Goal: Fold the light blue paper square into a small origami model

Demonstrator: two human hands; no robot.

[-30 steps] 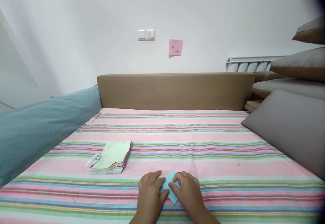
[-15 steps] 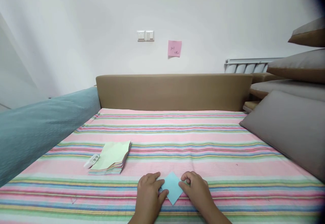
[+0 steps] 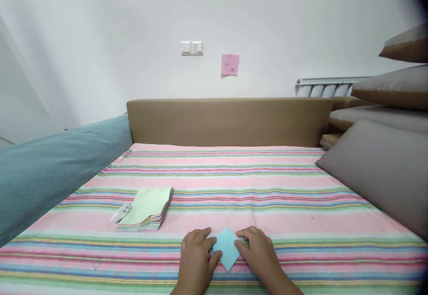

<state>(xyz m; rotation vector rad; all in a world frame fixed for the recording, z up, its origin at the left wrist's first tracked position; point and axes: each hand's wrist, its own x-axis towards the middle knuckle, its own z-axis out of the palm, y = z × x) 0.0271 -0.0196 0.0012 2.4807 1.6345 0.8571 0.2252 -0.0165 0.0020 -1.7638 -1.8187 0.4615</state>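
Toward the near edge of the striped bedcover point(image 3: 220, 181), the blue paper point(image 3: 226, 249) is newly uncovered, apparently flattened, its side corners touched by the spread left hand point(image 3: 197, 257) and the right hand point(image 3: 261, 249), whose grip is unclear.

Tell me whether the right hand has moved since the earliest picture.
Yes: the right hand has shifted rightward, judged against the pink wall note.

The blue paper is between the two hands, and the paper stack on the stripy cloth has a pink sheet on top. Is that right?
Not quite: in the head view, the top sheet of the paper stack is pale green, not pink. The blue paper is indeed between the left hand and right hand, and the stack is on the stripy cloth.
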